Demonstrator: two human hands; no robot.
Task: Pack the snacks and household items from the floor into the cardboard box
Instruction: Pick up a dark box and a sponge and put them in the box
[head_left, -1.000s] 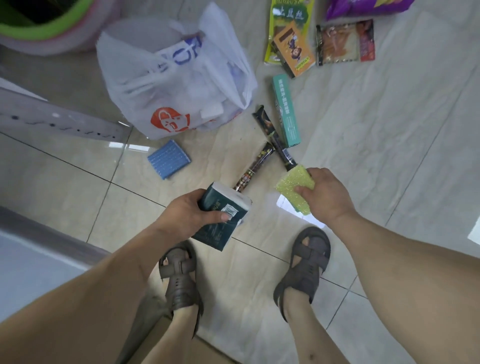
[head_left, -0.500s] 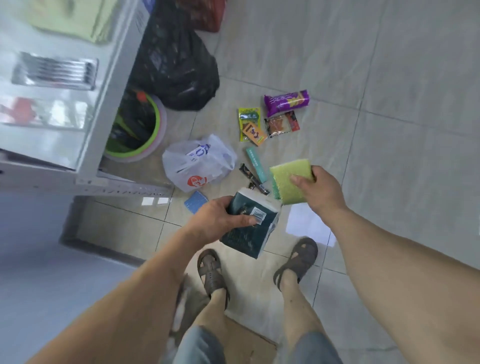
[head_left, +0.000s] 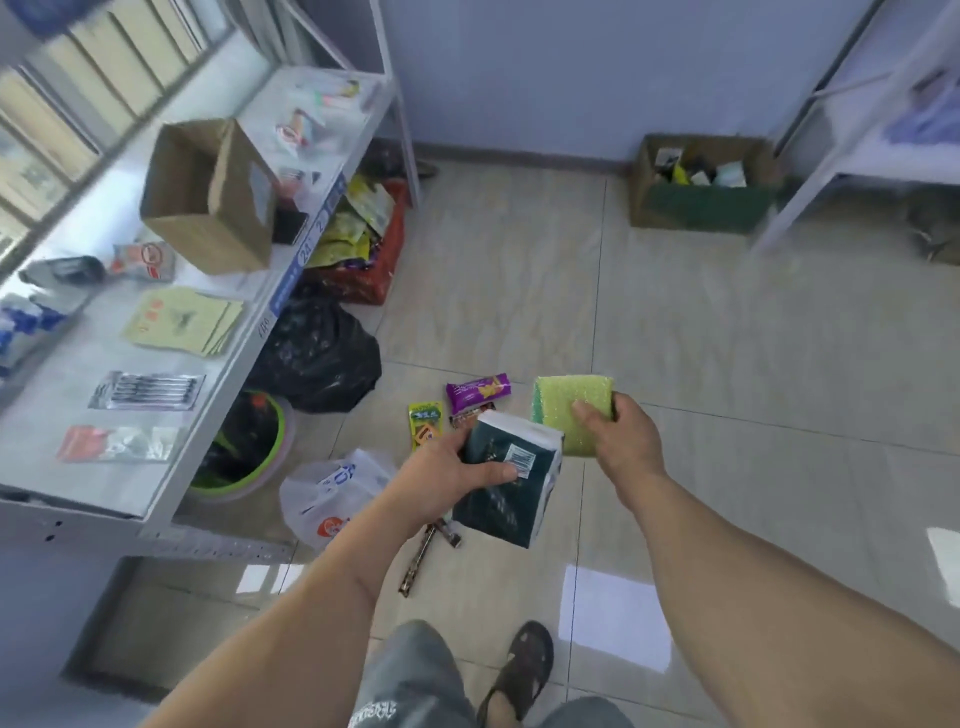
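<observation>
I see the left hand (head_left: 441, 480) grip closed around a dark green pack (head_left: 506, 491), the right hand (head_left: 621, 441) grip holding a green sponge (head_left: 566, 410), both above the floor (head_left: 727, 364); the open cardboard box (head_left: 208, 195) stands on the shelf (head_left: 67, 483).

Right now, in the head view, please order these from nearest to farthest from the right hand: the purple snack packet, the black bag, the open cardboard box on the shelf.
From the right hand, which holds the green sponge:
1. Purple snack packet, on the floor just to its left.
2. Black bag, farther left, beside the shelf.
3. Cardboard box, on top of the shelf, far left and back.
</observation>
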